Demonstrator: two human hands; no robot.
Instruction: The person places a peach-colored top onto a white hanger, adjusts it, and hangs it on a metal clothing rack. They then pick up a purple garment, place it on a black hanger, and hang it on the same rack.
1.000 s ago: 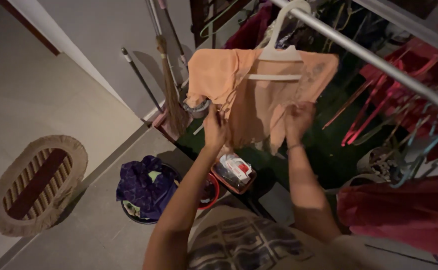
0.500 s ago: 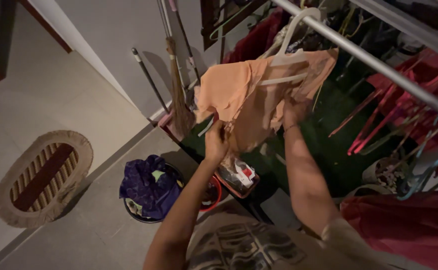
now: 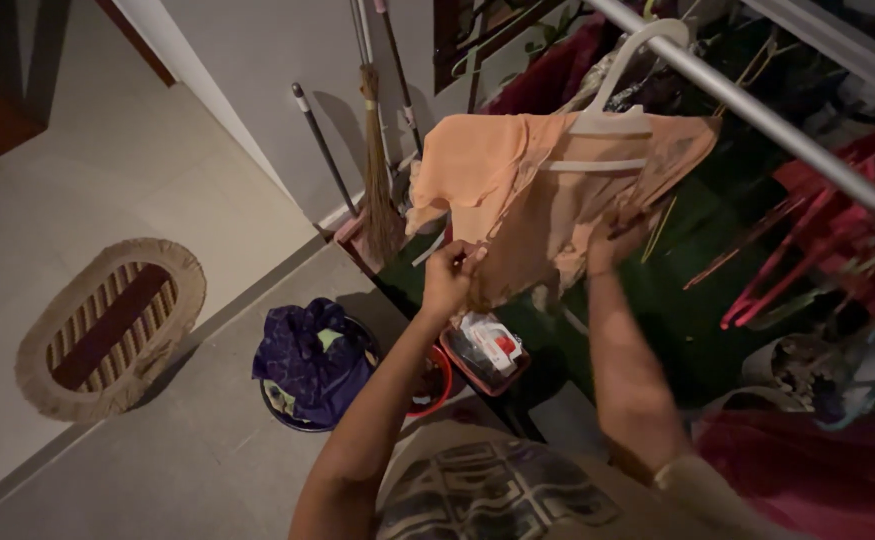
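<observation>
Both raised hands, left hand [image 3: 450, 278] and right hand [image 3: 613, 240], pinch the orange shirt [image 3: 518, 190].

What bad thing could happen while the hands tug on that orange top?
Both the left hand and the right hand pinch the orange top, so a hard tug might slide it off the white hanger. The hanger only hooks over the metal rail, so it could slip off too.

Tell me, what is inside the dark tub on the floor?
A crumpled purple cloth fills most of the dark tub and spills over its rim. A bit of light green shows through it. Whatever lies under the cloth is covered, so I cannot tell.
</observation>
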